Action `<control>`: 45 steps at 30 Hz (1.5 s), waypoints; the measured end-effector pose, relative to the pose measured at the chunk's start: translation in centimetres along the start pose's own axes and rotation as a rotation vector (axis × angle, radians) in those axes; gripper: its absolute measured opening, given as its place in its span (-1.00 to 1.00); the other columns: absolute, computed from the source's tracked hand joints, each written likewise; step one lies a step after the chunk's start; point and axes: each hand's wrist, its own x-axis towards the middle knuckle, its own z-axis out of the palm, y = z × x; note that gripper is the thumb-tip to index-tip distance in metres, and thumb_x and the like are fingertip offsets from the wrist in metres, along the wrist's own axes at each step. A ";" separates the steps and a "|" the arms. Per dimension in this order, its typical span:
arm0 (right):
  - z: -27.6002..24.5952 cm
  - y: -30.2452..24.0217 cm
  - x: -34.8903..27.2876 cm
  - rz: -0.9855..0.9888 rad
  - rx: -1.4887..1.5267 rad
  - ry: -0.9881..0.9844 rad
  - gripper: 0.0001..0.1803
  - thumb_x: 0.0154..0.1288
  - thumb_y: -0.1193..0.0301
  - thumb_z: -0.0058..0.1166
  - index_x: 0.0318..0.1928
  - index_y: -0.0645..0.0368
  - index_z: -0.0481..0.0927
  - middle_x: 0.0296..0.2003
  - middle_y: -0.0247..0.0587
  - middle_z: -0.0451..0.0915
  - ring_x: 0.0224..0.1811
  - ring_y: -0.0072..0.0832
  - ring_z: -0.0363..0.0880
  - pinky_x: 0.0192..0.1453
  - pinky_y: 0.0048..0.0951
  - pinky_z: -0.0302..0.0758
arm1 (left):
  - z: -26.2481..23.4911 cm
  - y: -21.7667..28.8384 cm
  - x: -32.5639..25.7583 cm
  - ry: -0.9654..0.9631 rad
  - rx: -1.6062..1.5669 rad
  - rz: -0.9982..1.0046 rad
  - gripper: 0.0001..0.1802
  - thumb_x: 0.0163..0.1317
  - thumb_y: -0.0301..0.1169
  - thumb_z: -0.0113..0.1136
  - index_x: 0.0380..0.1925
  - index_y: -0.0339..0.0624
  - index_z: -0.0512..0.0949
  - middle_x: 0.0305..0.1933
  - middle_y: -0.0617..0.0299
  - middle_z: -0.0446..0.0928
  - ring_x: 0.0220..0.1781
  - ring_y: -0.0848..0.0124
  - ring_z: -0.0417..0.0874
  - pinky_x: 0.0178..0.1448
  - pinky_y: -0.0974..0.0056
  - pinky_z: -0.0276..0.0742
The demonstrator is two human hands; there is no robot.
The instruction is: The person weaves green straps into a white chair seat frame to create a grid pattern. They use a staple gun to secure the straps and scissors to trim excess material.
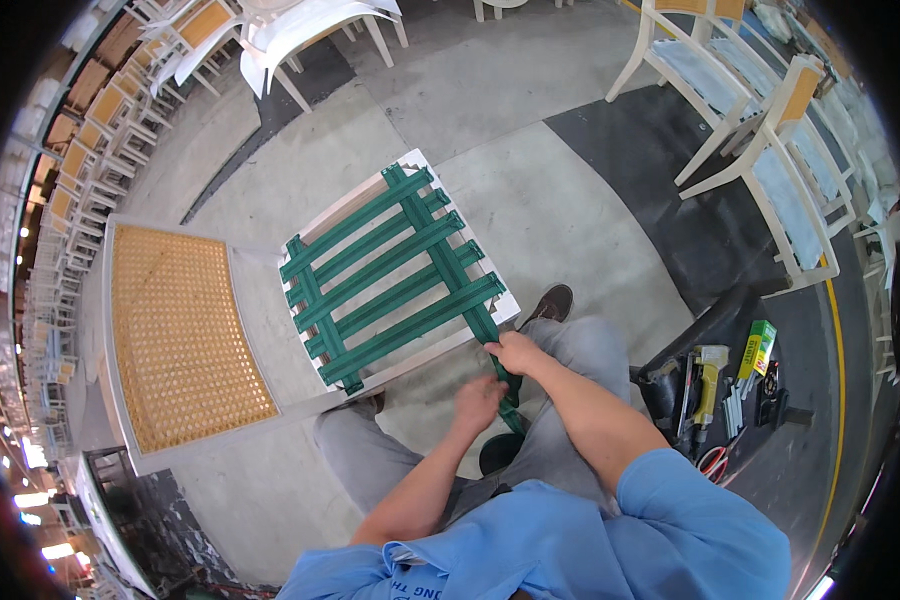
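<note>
While right grip (518, 355) pinches the green strap (480, 322) at the seat frame (510, 307)'s near edge and I can't tell whether left grip (480, 401) holds the loose tail (513, 418), a slip could leave it slack.

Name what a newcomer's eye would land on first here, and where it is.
Bright green straps crossing a pale seat frame in the middle, with the right hand gripping one strap by the frame's near right corner and the left hand just below. Then the golden woven cane panel at left, and the yellow tool at lower right.
</note>
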 end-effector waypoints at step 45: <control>7.9 1.7 10.8 0.962 2.461 0.468 -0.70 0.46 0.30 -0.27 -0.05 0.05 0.56 -0.32 -0.30 0.62 -0.25 -0.37 0.64 -0.23 -0.20 0.63 | -7.4 -0.6 8.8 0.206 0.673 0.218 -0.25 0.19 0.41 0.01 -0.34 -0.12 0.68 -0.51 0.06 0.68 -0.42 0.13 0.74 -0.30 0.07 0.64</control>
